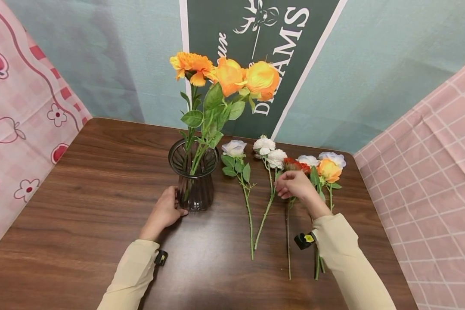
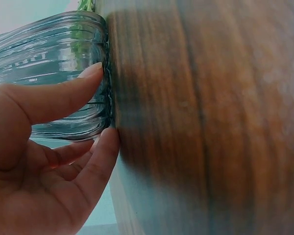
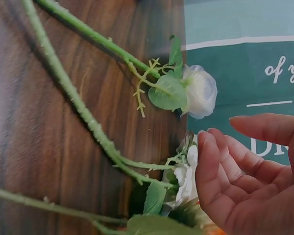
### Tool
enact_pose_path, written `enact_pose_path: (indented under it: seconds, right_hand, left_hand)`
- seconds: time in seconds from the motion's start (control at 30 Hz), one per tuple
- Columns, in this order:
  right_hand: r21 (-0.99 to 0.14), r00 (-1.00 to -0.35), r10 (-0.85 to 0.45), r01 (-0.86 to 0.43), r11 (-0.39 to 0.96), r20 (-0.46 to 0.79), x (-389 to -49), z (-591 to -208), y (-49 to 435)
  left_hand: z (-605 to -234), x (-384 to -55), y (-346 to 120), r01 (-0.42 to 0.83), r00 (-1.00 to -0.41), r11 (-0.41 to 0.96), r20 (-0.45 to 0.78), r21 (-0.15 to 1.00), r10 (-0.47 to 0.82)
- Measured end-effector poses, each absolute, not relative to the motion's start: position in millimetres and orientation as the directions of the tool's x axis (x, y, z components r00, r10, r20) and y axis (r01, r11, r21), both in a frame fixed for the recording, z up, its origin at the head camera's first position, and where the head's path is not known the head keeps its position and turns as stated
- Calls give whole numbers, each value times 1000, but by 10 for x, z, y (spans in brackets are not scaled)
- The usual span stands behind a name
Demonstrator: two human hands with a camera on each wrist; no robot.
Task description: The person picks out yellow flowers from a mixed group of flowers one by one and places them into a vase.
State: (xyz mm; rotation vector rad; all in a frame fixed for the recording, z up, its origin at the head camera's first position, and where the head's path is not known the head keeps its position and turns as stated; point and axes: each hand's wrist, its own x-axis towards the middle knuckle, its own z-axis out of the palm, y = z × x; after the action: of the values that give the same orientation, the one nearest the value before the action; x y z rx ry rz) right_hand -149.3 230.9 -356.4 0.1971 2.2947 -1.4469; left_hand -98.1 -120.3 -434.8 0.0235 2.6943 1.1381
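Low on a dark ribbed glass vase (image 1: 195, 193), my left hand (image 1: 164, 212) holds the base. In the left wrist view the thumb (image 2: 63, 98) lies along the glass (image 2: 34, 63) and the fingers curl round its far side. An orange carnation (image 1: 193, 66) and two orange roses (image 1: 262, 80) stand in the vase, leaning right. My right hand (image 1: 296, 186), loosely bent and holding nothing, hovers over the lying flowers. It is nearest to the white flowers (image 1: 276, 158) and a red flower (image 1: 292, 164); whether it touches a stem I cannot tell.
A pale lilac rose (image 1: 234, 148) lies right of the vase, its stem toward me. Further right lie an orange rose (image 1: 329, 171) and pale flowers (image 1: 333, 158). Behind the wooden table (image 1: 100, 181) hangs a printed cloth; pink cloths (image 1: 430, 172) flank both sides.
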Motion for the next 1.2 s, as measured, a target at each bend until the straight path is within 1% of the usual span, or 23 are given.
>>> enact_pose_path:
  seconds: [0.4,0.6,0.77,1.0,1.2]
  right_hand:
    - [-792,-898,-64,348,501,-435,-1330,-3695,2465]
    - [-743,-889,-34,359,565,-456,-1284,-3775,2554]
    - [-707,-879,10,390,590,-476,-1257,-3851,2614]
    - [-645,-863,20,393,655,-505,-1217,-3932,2684]
    - [-628,-851,46,422,653,-523,-1189,-3976,2697]
  left_hand:
    - [-4338,-977,-1203,-62,-978,705,-185,707,99]
    - [-4343,-974,-1204,-66,-976,704,-194,708,104]
    - [-4351,-981,-1205,-64,-974,711,-198,700,107]
    - [-4353,-986,-1206,-69,-972,712,-209,699,111]
    - [-4338,-991,-1203,-86,-969,711,-224,698,103]
